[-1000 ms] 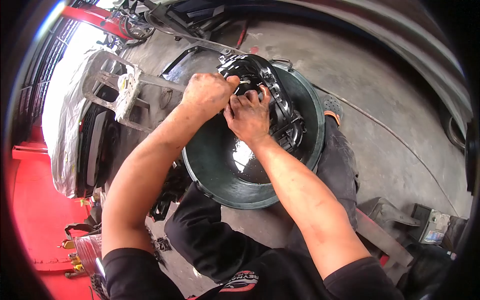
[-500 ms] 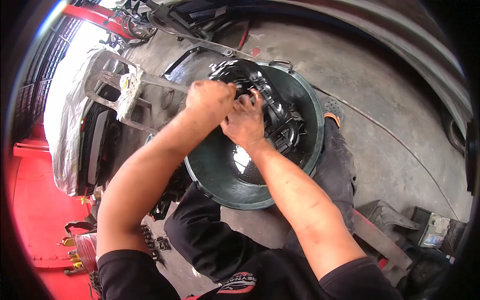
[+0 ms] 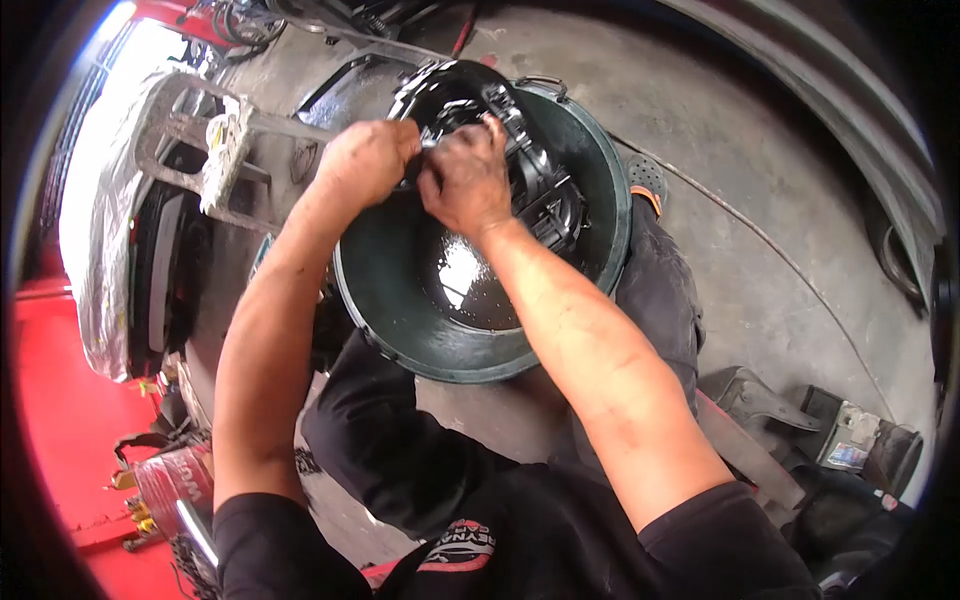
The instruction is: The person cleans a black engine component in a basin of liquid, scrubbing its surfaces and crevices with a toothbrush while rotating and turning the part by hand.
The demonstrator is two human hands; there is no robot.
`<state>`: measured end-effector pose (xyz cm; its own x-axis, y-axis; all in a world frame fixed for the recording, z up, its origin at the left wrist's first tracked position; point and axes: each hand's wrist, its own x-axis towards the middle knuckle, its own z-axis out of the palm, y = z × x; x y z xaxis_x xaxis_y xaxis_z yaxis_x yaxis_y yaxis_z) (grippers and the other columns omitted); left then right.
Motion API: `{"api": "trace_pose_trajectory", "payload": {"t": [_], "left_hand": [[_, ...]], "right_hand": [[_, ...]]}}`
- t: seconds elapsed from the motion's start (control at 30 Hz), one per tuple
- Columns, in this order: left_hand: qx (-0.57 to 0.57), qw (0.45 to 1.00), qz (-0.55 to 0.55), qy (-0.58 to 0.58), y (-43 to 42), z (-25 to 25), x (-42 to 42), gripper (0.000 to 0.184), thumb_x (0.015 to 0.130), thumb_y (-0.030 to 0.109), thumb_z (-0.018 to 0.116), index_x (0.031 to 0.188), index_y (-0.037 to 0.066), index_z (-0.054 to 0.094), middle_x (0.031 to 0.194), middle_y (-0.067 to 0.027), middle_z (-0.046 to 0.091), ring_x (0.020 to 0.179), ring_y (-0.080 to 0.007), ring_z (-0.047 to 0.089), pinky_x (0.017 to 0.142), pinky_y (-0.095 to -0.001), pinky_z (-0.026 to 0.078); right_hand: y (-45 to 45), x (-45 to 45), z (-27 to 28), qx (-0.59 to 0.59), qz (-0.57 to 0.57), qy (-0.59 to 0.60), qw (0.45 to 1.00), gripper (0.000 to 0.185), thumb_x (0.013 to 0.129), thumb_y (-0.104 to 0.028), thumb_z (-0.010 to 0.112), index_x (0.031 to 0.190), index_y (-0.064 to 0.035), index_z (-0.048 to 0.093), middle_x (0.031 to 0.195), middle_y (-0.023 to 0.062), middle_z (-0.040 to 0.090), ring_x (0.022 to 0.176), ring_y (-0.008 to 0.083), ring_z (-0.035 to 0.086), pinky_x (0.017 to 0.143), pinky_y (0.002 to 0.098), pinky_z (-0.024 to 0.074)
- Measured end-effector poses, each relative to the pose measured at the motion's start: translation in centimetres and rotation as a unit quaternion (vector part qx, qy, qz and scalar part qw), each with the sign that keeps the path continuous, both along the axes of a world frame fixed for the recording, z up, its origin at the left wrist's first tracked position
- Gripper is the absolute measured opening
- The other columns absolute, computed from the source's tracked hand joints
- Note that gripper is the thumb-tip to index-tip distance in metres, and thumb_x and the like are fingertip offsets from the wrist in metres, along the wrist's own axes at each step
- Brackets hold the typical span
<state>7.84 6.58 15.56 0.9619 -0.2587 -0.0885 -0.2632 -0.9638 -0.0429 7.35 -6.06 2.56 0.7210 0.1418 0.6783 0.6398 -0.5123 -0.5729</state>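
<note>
A glossy, wet black car part (image 3: 540, 180) with ribs and openings leans tilted in a round dark green tub (image 3: 400, 300). Its upper end rises above the far rim, and dark liquid (image 3: 490, 290) lies in the bottom of the tub. My right hand (image 3: 468, 178), its fingers stained dark, curls over the part's near side. Close beside it, my left hand (image 3: 368, 160) is closed in a fist at the part's left edge. Its fingertips are hidden, so what it grips does not show clearly.
Left of the tub stands a worn plastic chair (image 3: 225, 150), near a covered car bumper (image 3: 110, 230). A hose (image 3: 760, 235) runs across the concrete floor. At the lower right sits a car battery (image 3: 850, 435). My legs flank the tub.
The view has shifted. Against the tub, my left hand has moved a little leftward, away from my right hand. The black part and my right hand sit slightly higher.
</note>
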Motion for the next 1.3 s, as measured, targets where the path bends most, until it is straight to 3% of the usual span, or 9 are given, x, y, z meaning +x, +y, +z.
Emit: {"api": "trace_pose_trajectory", "payload": {"t": [0.17,0.3,0.4,0.6,0.73,0.93,1.13,1.27,1.3], "left_hand": [[0.010,0.997,0.052,-0.063,-0.9,-1.4,-2.5,0.020,0.095,0.030,0.055,0.097,0.012,0.061,0.089,-0.0183,0.068,0.090,-0.0423,0.064,0.076,-0.0526,0.050],[-0.001,0.990,0.092,-0.103,0.8,-3.2,-4.2,0.019,0.096,0.032,0.056,0.099,0.015,0.064,0.083,-0.0190,0.068,0.084,-0.0415,0.066,0.074,-0.0530,0.051],[-0.045,0.984,0.118,-0.123,2.3,-4.3,-5.8,0.022,0.097,0.035,0.056,0.108,0.017,0.064,0.081,-0.0187,0.068,0.083,-0.0413,0.066,0.073,-0.0530,0.051],[-0.122,0.966,0.187,-0.133,1.7,-3.7,-8.9,0.028,0.096,0.031,0.060,0.117,0.013,0.066,0.083,-0.0196,0.069,0.084,-0.0417,0.066,0.076,-0.0509,0.051],[-0.170,0.943,0.239,-0.157,4.0,-1.9,-11.5,0.028,0.096,0.025,0.061,0.116,0.006,0.064,0.088,-0.0211,0.069,0.089,-0.0419,0.066,0.077,-0.0487,0.051],[-0.262,0.868,0.323,-0.272,9.2,-2.4,-11.9,0.024,0.094,0.019,0.061,0.106,-0.002,0.061,0.088,-0.0195,0.069,0.088,-0.0363,0.067,0.080,-0.0450,0.051],[-0.363,0.793,0.406,-0.273,8.6,-2.3,-10.4,0.033,0.087,0.018,0.051,0.105,-0.009,0.050,0.101,-0.0370,0.062,0.101,-0.0508,0.061,0.090,-0.0532,0.049],[-0.470,0.764,0.396,-0.194,7.1,-2.1,-9.6,0.031,0.083,0.019,0.061,0.108,0.000,0.065,0.095,-0.0243,0.070,0.103,-0.0381,0.066,0.096,-0.0448,0.050],[-0.484,0.772,0.373,-0.175,7.0,-2.6,-9.3,0.030,0.088,0.022,0.060,0.108,0.001,0.066,0.090,-0.0213,0.071,0.091,-0.0322,0.071,0.084,-0.0431,0.056]], "right_hand": [[0.7,1.1,0.2,0.113,-0.039,-0.047,0.992,0.021,0.075,-0.012,0.069,0.095,-0.0062,0.068,0.107,0.0112,0.063,0.112,0.0340,0.054,0.111,0.0505,0.0340],[-2.6,4.2,6.4,-0.100,-0.175,0.026,0.979,0.047,0.081,-0.032,0.068,0.123,-0.0119,0.064,0.127,0.0161,0.062,0.128,0.0321,0.051,0.113,0.0564,0.0275],[-5.3,11.6,0.4,0.049,-0.010,0.391,0.919,0.099,0.064,-0.059,0.084,0.136,0.0004,0.052,0.132,0.0231,0.060,0.118,0.0363,0.061,0.102,0.0432,0.0468],[-4.9,10.4,0.7,0.088,0.074,0.483,0.868,0.096,0.064,-0.057,0.087,0.122,0.0119,0.057,0.116,0.0259,0.066,0.103,0.0311,0.067,0.092,0.0395,0.0523],[-5.3,8.3,3.4,0.053,0.245,0.522,0.816,0.096,0.068,-0.056,0.085,0.134,0.0067,0.054,0.129,0.0211,0.062,0.118,0.0287,0.060,0.103,0.0375,0.0440],[-6.4,6.4,7.0,-0.136,0.140,0.543,0.817,0.078,0.079,-0.050,0.078,0.132,0.0031,0.057,0.125,0.0172,0.064,0.121,0.0278,0.055,0.106,0.0425,0.0372],[-6.6,8.6,0.3,0.156,0.120,0.488,0.851,0.087,0.075,-0.050,0.081,0.137,0.0049,0.053,0.133,0.0209,0.058,0.121,0.0285,0.057,0.103,0.0392,0.0435],[-7.0,8.1,2.7,0.041,0.138,0.463,0.875,0.095,0.079,-0.069,0.066,0.144,-0.0003,0.049,0.148,0.0168,0.049,0.139,0.0293,0.042,0.116,0.0431,0.0278],[-7.1,7.1,4.6,0.003,0.096,0.520,0.848,0.094,0.078,-0.070,0.066,0.141,-0.0015,0.053,0.142,0.0165,0.055,0.130,0.0274,0.052,0.109,0.0442,0.0377]]}}
